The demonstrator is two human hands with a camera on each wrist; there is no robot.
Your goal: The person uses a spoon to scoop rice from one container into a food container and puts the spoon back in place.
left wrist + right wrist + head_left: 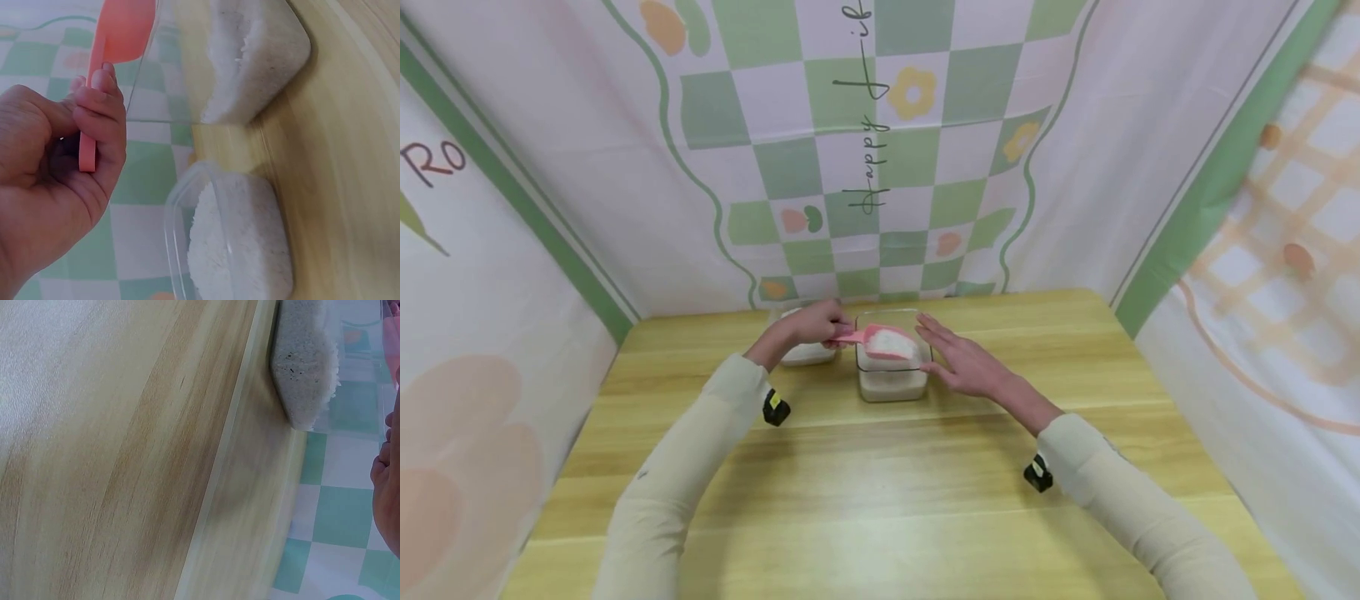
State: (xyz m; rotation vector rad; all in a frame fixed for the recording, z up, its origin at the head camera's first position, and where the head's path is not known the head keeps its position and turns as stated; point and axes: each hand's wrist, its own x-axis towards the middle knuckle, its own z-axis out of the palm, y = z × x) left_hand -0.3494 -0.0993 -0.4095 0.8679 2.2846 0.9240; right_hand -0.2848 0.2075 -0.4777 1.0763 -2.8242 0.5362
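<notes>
My left hand (817,322) grips the handle of a pink scoop (872,333), with white rice (892,344) heaped in it. The scoop is over a clear square container (891,392) whose lower part is filled with rice. My right hand (970,364) is at that container's right rim, fingers extended; I cannot tell whether it touches. A smaller clear tub (237,237) of rice stands left of the container, partly hidden by my left hand in the head view. In the left wrist view, the fingers (103,115) are curled round the scoop's handle.
Both containers stand near the back edge of a wooden table (880,500). A patterned curtain (842,167) hangs just behind it, and more fabric encloses both sides. Small black devices (776,407) are worn at both wrists.
</notes>
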